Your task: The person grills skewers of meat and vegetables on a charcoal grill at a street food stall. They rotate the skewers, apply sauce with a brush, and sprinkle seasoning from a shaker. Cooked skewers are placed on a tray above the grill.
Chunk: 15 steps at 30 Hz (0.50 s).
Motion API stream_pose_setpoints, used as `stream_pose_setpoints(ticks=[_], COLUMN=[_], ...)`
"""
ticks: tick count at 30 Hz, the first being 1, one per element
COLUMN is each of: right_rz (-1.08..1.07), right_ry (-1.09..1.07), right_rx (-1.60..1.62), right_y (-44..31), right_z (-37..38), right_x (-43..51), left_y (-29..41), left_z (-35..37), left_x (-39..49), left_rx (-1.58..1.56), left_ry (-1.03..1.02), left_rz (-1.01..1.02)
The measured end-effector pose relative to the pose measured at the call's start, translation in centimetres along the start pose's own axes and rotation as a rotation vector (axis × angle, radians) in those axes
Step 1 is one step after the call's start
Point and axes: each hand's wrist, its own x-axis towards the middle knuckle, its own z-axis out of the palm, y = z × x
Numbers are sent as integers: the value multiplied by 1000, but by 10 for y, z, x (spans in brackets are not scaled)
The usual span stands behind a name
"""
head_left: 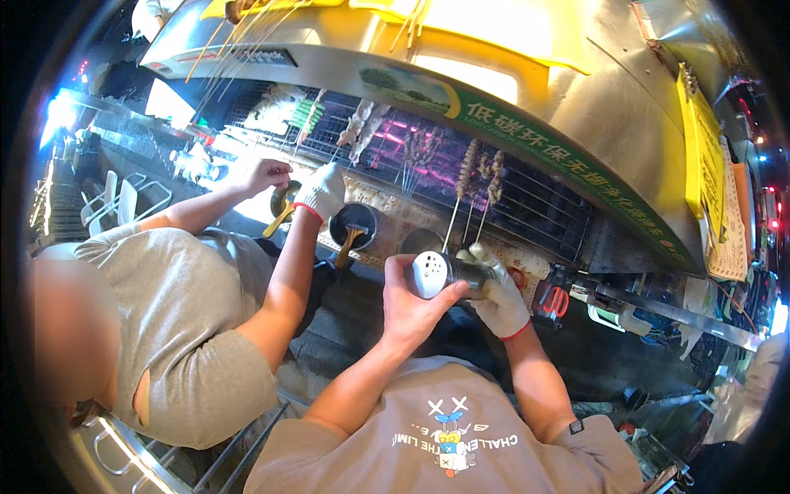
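Both my hands are on a seasoning shaker (460,272) that lies on its side above the grill's front edge. My bare left hand (410,302) has its fingers around the white perforated lid (430,275). In a white knit glove with a red cuff, my right hand (503,296) grips the dark body. Just beyond it, a few meat skewers (469,170) lie over the grill grate (543,197), their sticks pointing toward me. Thinner skewers (421,148) rest farther left. A round container (421,242) stands beside my left hand, partly hidden by it.
A co-worker at left has a gloved hand (322,190) and a bare hand (265,176) at other skewers (357,129). A dark pot (364,213) holds a brush (347,247). Red-handled scissors (557,301) hang at right. The metal hood (592,123) overhangs the grill.
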Motion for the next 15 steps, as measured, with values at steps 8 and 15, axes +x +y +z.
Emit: stream_pose_setpoints(ticks=[8, 15], right_rz=[112, -216], right_ry=[162, 363], right_rx=[72, -143], right_y=[-39, -36], right_z=[-5, -23], right_x=[-18, -8], left_y=[1, -16], left_z=[27, 76], left_x=[12, 29], left_rx=[-303, -534], left_ry=[-328, -144], left_rz=[80, -108])
